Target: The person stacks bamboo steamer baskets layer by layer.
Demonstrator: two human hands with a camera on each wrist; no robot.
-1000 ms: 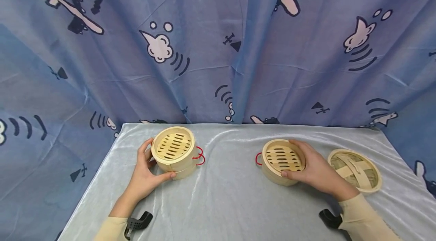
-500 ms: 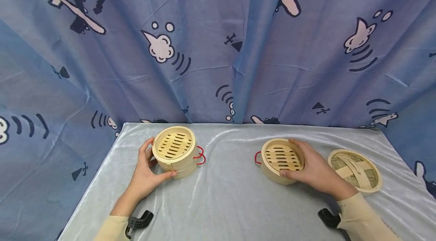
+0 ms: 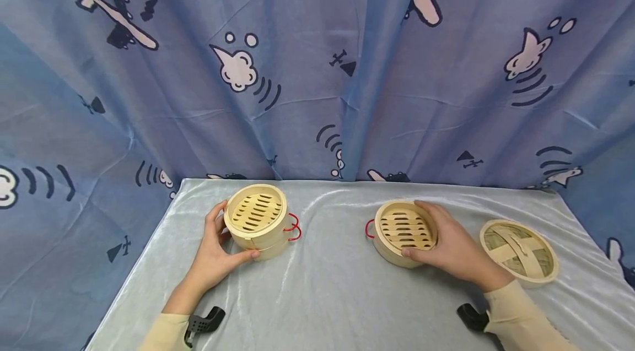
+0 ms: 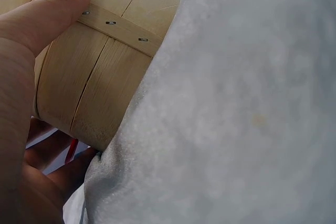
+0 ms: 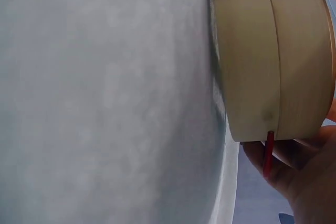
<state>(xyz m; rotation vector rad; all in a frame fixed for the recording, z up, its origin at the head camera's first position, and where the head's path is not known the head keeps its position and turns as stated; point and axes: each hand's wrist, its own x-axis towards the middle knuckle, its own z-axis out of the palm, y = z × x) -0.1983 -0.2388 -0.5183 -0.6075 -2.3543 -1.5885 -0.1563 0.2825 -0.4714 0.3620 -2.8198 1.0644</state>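
Observation:
On the left of the head view stands a stack of two round bamboo steamer baskets [image 3: 270, 245], a slatted base showing in the upper one and two red handles at the side. My left hand [image 3: 210, 260] grips it, thumb at the near wall and fingers round the far left; the left wrist view shows the thumb on the stapled band [image 4: 110, 23]. A single steamer basket [image 3: 394, 252] with a red handle [image 3: 369, 228] is in my right hand [image 3: 453, 249], thumb at the near rim, fingers over the far side. The right wrist view shows its wall [image 5: 249, 66] close to the cloth.
A woven bamboo steamer lid [image 3: 518, 252] with a strap handle lies to the right of my right hand. Grey-white velvety cloth [image 3: 327, 285] covers the table. Behind and beside the table hangs a blue curtain [image 3: 307, 64] printed with airplanes.
My right hand has moved the single steamer basket a little to the left, towards the stack. My left hand keeps its grip on the stack, which stays in place.

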